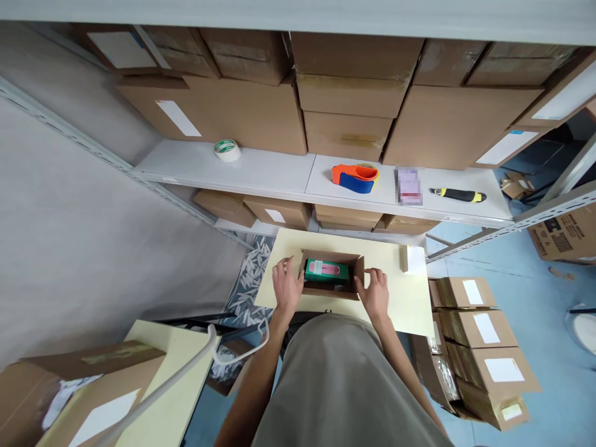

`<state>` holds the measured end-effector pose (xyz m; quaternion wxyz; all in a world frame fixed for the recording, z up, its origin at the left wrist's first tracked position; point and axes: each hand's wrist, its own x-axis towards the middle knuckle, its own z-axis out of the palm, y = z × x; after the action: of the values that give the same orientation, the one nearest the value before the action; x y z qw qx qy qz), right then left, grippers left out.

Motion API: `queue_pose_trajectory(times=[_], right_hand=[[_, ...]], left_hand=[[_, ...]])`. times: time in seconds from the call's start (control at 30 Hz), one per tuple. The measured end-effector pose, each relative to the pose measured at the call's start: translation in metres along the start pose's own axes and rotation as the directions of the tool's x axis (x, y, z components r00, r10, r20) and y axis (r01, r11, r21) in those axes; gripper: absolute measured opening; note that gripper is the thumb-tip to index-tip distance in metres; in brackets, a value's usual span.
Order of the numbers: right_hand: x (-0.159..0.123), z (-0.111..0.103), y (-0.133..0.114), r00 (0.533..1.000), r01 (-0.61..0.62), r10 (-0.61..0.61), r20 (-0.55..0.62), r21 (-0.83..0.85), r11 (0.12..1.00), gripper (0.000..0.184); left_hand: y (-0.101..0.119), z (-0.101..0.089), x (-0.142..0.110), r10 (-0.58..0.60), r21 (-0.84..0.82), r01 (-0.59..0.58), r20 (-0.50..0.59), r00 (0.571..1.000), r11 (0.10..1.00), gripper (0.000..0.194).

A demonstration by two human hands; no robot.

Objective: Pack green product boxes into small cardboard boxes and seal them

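An open cardboard box stands on the pale yellow table in front of me. Inside it lies a green carton with a pink panel and a white label. My left hand grips the box's left side, its thumb at the rim and its fingers on the outer side. At the opposite end, my right hand holds the right side, thumb against the edge and fingers bent. What the fingertips press on is partly hidden.
A small white box stands on the table at right. The shelf ahead bears a tape roll, an orange-blue tape dispenser and a utility knife. Cartons are stacked on the floor at right; a side table is at left.
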<state>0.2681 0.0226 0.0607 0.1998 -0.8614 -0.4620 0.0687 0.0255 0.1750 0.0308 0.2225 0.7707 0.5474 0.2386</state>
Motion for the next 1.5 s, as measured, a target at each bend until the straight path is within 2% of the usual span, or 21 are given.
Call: queue_pose_trajectory(times=[0.07,0.13,0.23,0.43,0.6,0.7,0.77,0.83,0.9,0.97,1.07,1.2,1.27,1.3,1.37,1.5], right_hand=[[-0.008,-0.003,0.009,0.995,-0.089,0.091,-0.051,0.036,0.995,0.038],[-0.012,-0.001,0.015,0.990,-0.141,0.142,-0.009,0.072,0.987,0.039],[-0.011,0.003,0.017,0.989,-0.137,0.128,0.078,0.114,0.984,0.042],[-0.007,0.003,0.007,0.992,-0.113,0.104,0.076,0.125,0.986,0.048],[-0.012,0.005,-0.026,0.994,-0.073,0.058,0.095,0.170,0.983,0.048],[-0.018,0.015,-0.059,0.990,-0.010,-0.014,0.143,0.169,0.986,0.046],[-0.025,0.026,-0.086,0.980,0.045,-0.076,0.182,0.172,0.984,0.045],[-0.036,0.042,-0.116,0.961,0.112,-0.157,0.229,0.196,0.974,0.045],[-0.050,0.061,-0.150,0.924,0.198,-0.262,0.279,0.238,0.951,0.045],[-0.069,0.082,-0.186,0.868,0.288,-0.375,0.324,0.287,0.914,0.046],[-0.102,0.118,-0.242,0.758,0.401,-0.529,0.382,0.367,0.839,0.047],[-0.152,0.168,-0.315,0.598,0.499,-0.667,0.445,0.444,0.744,0.042],[-0.178,0.191,-0.347,0.531,0.534,-0.708,0.465,0.466,0.706,0.040],[-0.191,0.202,-0.361,0.502,0.547,-0.725,0.472,0.476,0.689,0.039],[-0.215,0.220,-0.385,0.462,0.564,-0.747,0.477,0.492,0.663,0.037],[-0.253,0.245,-0.412,0.441,0.569,-0.754,0.486,0.499,0.654,0.035]], left_hand=[[-0.002,-0.004,-0.003,-0.077,0.007,0.077,-0.040,0.996,0.997,0.038],[-0.003,-0.004,-0.005,-0.112,0.000,0.112,-0.021,0.993,0.994,0.021],[-0.006,-0.004,-0.008,-0.123,-0.030,0.123,-0.004,0.992,0.992,0.003],[-0.016,-0.012,-0.010,-0.110,-0.018,0.109,-0.029,0.994,0.994,0.010],[-0.039,-0.037,-0.028,-0.150,-0.019,0.149,-0.099,0.984,0.989,0.013],[-0.068,-0.066,-0.057,-0.227,-0.048,0.222,-0.162,0.960,0.974,0.012],[-0.094,-0.091,-0.085,-0.302,-0.085,0.290,-0.206,0.931,0.953,0.010],[-0.124,-0.117,-0.121,-0.399,-0.133,0.377,-0.257,0.880,0.917,0.009],[-0.154,-0.144,-0.163,-0.509,-0.184,0.474,-0.310,0.803,0.861,0.008],[-0.182,-0.169,-0.209,-0.614,-0.237,0.569,-0.366,0.699,0.788,0.008],[-0.217,-0.201,-0.278,-0.725,-0.327,0.661,-0.455,0.517,0.676,0.009],[-0.251,-0.237,-0.357,-0.783,-0.440,0.697,-0.551,0.289,0.566,0.013],[-0.266,-0.250,-0.389,-0.789,-0.475,0.701,-0.579,0.206,0.532,0.015],[-0.273,-0.256,-0.402,-0.790,-0.487,0.701,-0.586,0.180,0.521,0.015],[-0.286,-0.264,-0.423,-0.790,-0.499,0.700,-0.593,0.154,0.511,0.015],[-0.310,-0.272,-0.449,-0.793,-0.508,0.700,-0.594,0.138,0.502,0.015]])
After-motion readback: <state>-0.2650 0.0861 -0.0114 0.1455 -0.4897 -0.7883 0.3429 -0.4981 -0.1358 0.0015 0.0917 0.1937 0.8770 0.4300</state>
